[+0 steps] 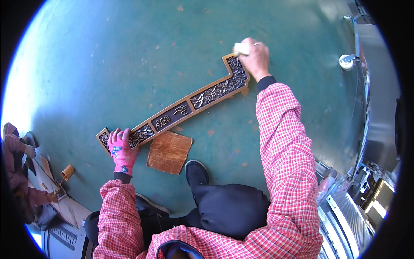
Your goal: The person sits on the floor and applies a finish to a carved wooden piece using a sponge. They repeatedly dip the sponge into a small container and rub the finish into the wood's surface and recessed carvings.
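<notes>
A long carved panel [217, 93] with a gold-coloured rim, dark ground, raised scrollwork and raised characters lies slantwise before me. Its far right end steps upward. My left hand [122, 149], in a pink glove with blue patterns, grips the panel close to its near left end. At the opposite end my bare right hand [256, 56] holds a small whitish pad [242, 48] against the top corner of the rim. The right fingers are slightly blurred. Beneath the panel's middle, a worn brown piece of cardboard [169, 153] partly sticks out.
The green floor [129, 56] has scattered pale spots. At left, another person's hand [51, 197] is beside a board with a brown cup [67, 172] near it. A caster wheel [346, 62] and a metal-edged cart stand right; ribbed metal pieces [347, 220] lie lower right.
</notes>
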A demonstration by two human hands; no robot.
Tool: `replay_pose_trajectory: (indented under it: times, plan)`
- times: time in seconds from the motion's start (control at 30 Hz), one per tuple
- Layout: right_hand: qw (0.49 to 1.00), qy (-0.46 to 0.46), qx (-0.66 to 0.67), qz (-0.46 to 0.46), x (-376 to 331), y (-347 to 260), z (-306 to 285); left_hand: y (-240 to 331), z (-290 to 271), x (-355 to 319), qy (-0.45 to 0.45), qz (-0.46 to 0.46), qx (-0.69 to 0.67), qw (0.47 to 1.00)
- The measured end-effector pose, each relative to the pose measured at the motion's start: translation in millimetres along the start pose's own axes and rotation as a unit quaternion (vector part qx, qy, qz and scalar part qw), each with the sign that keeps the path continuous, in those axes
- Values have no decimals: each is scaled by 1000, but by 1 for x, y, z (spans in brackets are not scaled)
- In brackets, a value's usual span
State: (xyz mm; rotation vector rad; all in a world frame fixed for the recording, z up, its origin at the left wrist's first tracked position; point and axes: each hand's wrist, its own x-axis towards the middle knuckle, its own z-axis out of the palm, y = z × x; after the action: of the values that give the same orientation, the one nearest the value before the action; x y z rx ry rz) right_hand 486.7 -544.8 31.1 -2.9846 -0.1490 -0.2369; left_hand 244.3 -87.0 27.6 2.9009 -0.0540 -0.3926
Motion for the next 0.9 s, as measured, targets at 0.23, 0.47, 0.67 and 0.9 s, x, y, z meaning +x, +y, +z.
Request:
replay_pose_trajectory:
  times: [0.23,0.47,0.67,0.9]
  plan:
    - [1000,12,4,-16,2,-4,-4,-3,1,0,11,8,-3,1000]
    - [985,-76,155,24,-12,-2,-14,-1,2,1,-1,1,0,1000]
    - [994,2,82,-76,-33,-11,-17,-4,2,-1,12,9,0,1000]
    - [994,-22,58,-93,-49,0,-10,-3,2,-1,13,13,-3,1000]
